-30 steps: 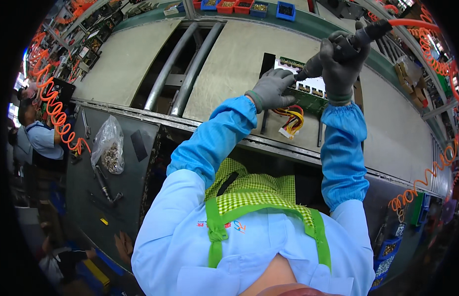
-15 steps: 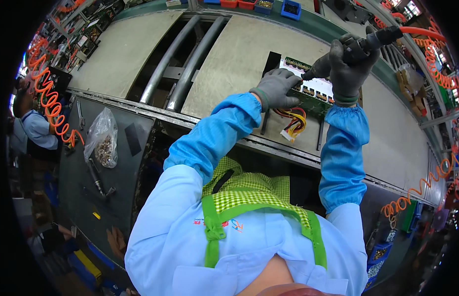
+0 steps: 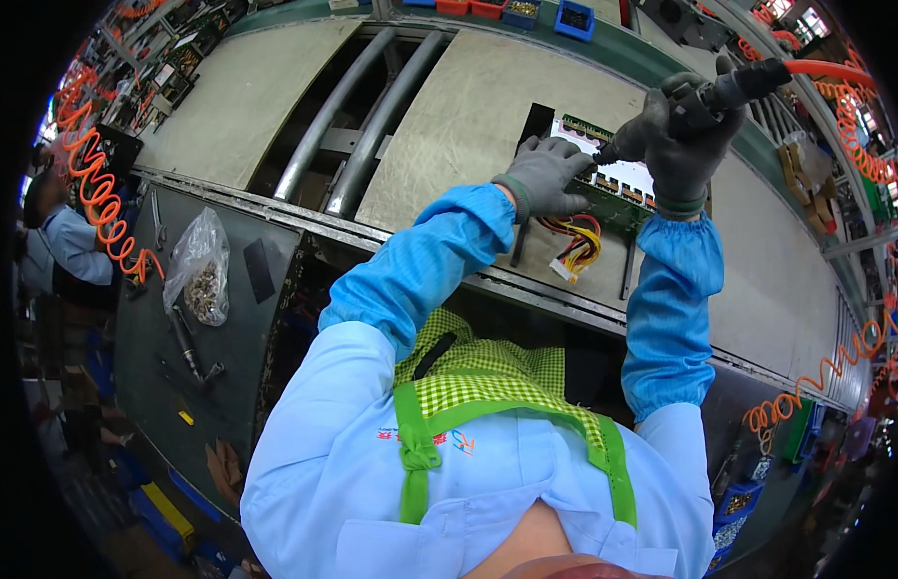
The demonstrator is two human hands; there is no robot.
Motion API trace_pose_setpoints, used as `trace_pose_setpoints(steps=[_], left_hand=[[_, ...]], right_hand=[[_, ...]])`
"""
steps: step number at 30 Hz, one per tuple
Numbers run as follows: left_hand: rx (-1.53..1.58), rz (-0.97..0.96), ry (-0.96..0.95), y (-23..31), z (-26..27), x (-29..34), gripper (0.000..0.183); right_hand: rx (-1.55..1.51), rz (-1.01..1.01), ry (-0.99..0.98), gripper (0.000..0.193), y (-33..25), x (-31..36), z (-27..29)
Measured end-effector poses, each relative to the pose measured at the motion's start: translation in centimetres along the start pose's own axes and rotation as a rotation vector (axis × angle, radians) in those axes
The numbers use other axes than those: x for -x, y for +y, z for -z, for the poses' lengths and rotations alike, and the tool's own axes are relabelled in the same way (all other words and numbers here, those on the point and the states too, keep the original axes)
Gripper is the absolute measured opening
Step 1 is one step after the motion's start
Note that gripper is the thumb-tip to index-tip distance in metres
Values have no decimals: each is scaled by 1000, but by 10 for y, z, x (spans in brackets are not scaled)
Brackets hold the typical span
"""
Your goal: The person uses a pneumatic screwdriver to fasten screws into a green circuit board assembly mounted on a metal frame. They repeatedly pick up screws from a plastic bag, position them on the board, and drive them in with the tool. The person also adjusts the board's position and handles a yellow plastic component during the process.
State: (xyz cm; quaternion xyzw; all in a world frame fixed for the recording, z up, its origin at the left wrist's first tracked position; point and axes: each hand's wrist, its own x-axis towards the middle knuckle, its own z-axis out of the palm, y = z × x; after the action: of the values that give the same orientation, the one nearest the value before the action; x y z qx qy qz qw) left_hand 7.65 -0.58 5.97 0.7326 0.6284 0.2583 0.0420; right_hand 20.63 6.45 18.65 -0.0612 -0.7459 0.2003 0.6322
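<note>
My right hand point(image 3: 688, 159), in a grey glove, is wrapped round a dark air screwdriver point(image 3: 714, 104). An orange hose runs from the tool's rear end. Its tip points down to the left, at a green circuit board unit with a white panel point(image 3: 630, 176). My left hand point(image 3: 548, 180), gloved too, lies on the left side of this unit. Its fingers are stretched out close to the tool's tip, the thumb apart from them. Whether the tip touches a screw is hidden by my fingers. A bundle of yellow, red and black wires point(image 3: 582, 249) with a white plug hangs from the unit's near side.
Metal rollers point(image 3: 376, 125) show in a gap between the bench boards. On the left side table point(image 3: 232, 376) lie a clear bag of small metal parts point(image 3: 207, 289) and a tool point(image 3: 186, 343). Small bins point(image 3: 572, 19) line the far edge. Orange coiled hoses point(image 3: 90, 193) hang on both sides.
The right hand and screwdriver have shifted slightly, the tool body tilting a little lower. The left hand stays on the unit almost unchanged.
</note>
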Motion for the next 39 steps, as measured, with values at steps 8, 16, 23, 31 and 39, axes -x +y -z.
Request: trace_pose_setpoints(steps=[8, 16, 23, 31, 39], left_hand=[[37, 44, -55, -3, 2, -2, 52], [63, 114, -82, -3, 7, -12, 38], [153, 30, 28, -22, -8, -15, 29], [-144, 112, -245, 8, 31, -36, 19], [-152, 33, -158, 1, 21, -39, 16]], right_hand=[[-361, -623, -111, 38, 7, 5, -5], [-361, -532, 51, 38, 14, 8, -16], [-378, -541, 24, 38, 6, 11, -17], [-384, -440, 87, 38, -4, 5, -16], [-288, -326, 169, 42, -1, 5, 23]])
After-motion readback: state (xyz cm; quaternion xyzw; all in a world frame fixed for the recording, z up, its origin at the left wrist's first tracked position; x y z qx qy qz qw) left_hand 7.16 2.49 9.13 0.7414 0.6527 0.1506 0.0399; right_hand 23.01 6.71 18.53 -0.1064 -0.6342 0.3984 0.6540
